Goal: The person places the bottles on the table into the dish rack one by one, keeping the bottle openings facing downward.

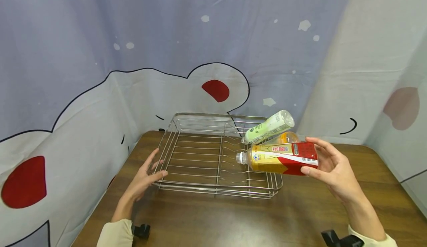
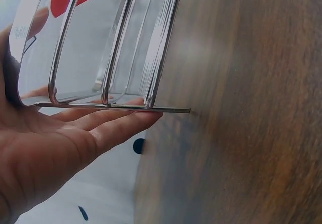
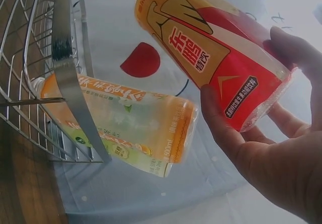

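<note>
Wire rack (image 1: 200, 154): set on the brown wooden surface (image 1: 233, 217), toward its far side, in front of a draped cloth backdrop (image 1: 100, 54) printed with red spots and black outlines. Left hand (image 1: 146, 176): laid flat against the near left corner of the rack, fingers straight and relaxed, nothing gripped; in the left wrist view the fingers (image 2: 115, 128) are seen stretched along the underside of the rack's rim (image 2: 110, 105). Right hand (image 1: 330, 169): held above the surface just right of the rack, thumb and fingers curled around the base end of a bottle with a red and yellow label (image 1: 280, 158); that bottle is held on its side, white cap pointing toward the rack and over its right edge. Two further bottles are leaned on the rack's right rim: one with a green and white label (image 1: 270, 127), tilted upward, and one with an orange label (image 1: 283, 138) partly hidden behind the held bottle. In the right wrist view the orange one (image 3: 126, 128) is seen lying across the rack wires (image 3: 30, 83).
</note>
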Tool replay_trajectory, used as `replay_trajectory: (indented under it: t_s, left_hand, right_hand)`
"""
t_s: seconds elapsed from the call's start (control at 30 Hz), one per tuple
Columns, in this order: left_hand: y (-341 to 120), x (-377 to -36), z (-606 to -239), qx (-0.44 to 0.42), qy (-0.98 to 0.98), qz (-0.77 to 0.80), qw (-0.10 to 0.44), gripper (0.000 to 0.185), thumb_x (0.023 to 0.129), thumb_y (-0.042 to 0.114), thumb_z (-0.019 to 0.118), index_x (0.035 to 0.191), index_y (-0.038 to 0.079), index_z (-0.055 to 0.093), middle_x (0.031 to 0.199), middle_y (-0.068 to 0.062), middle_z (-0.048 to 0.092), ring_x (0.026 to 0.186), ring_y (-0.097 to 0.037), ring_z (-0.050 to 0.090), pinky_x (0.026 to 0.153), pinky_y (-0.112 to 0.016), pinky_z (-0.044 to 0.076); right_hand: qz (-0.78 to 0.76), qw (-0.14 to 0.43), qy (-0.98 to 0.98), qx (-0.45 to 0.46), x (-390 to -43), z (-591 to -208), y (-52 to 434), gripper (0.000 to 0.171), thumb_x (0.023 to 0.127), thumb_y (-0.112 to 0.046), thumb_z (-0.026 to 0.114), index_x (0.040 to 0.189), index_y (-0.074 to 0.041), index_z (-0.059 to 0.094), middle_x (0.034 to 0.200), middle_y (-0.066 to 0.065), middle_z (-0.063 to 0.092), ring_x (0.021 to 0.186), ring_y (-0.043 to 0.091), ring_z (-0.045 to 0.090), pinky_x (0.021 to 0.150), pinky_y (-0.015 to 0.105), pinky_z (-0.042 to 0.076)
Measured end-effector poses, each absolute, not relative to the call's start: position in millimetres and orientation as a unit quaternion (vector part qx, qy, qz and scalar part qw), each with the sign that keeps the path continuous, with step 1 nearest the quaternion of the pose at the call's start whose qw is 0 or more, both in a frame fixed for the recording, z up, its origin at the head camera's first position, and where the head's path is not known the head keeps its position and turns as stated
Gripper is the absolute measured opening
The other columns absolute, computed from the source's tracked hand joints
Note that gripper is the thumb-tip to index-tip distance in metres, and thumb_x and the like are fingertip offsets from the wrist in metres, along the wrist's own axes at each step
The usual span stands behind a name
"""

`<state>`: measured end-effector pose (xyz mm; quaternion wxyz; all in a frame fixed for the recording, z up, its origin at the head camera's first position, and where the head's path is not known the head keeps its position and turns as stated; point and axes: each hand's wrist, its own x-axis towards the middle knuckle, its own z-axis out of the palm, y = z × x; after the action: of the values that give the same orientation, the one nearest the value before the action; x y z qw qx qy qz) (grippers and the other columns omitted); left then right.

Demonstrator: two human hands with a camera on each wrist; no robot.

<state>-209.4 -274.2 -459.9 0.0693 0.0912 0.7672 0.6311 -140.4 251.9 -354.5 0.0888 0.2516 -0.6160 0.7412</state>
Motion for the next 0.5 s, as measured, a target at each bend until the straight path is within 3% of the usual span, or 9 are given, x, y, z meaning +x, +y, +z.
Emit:
replay_trajectory:
  t_s: [0.1, 0.27, 0.37, 0.5]
  left_hand:
    - [-274.0, -209.5, -459.4, 0.090, 0.766, 0.633, 0.068, 0.089, 0.094, 0.014, 0.067, 0.160, 0.030, 0.009, 0.154, -0.029, 0.026, 0.126, -0.048, 0.046, 0.082, -0.037, 0.048]
    - [-274.2, -209.8, -459.4, 0.086, 0.771, 0.627, 0.069, 0.089, 0.094, 0.014, 0.066, 0.160, 0.031, 0.009, 0.154, -0.029, 0.027, 0.111, -0.033, 0.058, 0.070, -0.032, 0.047]
    - [-274.2, -209.8, -459.1, 0.085, 0.772, 0.627, 0.070, 0.089, 0.094, 0.014, 0.066, 0.160, 0.031, 0.009, 0.154, -0.029, 0.028, 0.106, -0.027, 0.060, 0.069, -0.032, 0.047]
    - [-274.1, -209.1, -458.9, 0.084, 0.769, 0.630, 0.071, 0.089, 0.094, 0.015, 0.066, 0.160, 0.031, 0.009, 0.154, -0.029, 0.027, 0.114, -0.034, 0.057, 0.075, -0.035, 0.048]
  right_hand:
    - [0.733, 0.085, -0.626, 0.250, -139.4, -354.6, 252.0, 0.074, 0.074, 0.035, 0.056, 0.141, 0.006, 0.044, 0.128, 0.013, 0.060, 0.110, 0.021, 0.062, 0.081, 0.030, 0.057]
    - [0.711, 0.077, -0.653, 0.250, -139.4, -354.6, 253.4, 0.073, 0.074, 0.033, 0.060, 0.140, 0.010, 0.041, 0.124, 0.010, 0.062, 0.109, 0.017, 0.063, 0.079, 0.030, 0.057]
    - [0.687, 0.078, -0.681, 0.240, -139.6, -355.2, 254.6, 0.072, 0.074, 0.030, 0.064, 0.139, 0.012, 0.041, 0.121, 0.007, 0.062, 0.108, 0.014, 0.062, 0.078, 0.028, 0.057]
    - [0.657, 0.085, -0.714, 0.226, -139.9, -356.2, 255.6, 0.071, 0.074, 0.026, 0.069, 0.138, 0.011, 0.043, 0.116, 0.007, 0.061, 0.102, 0.012, 0.063, 0.076, 0.026, 0.057]
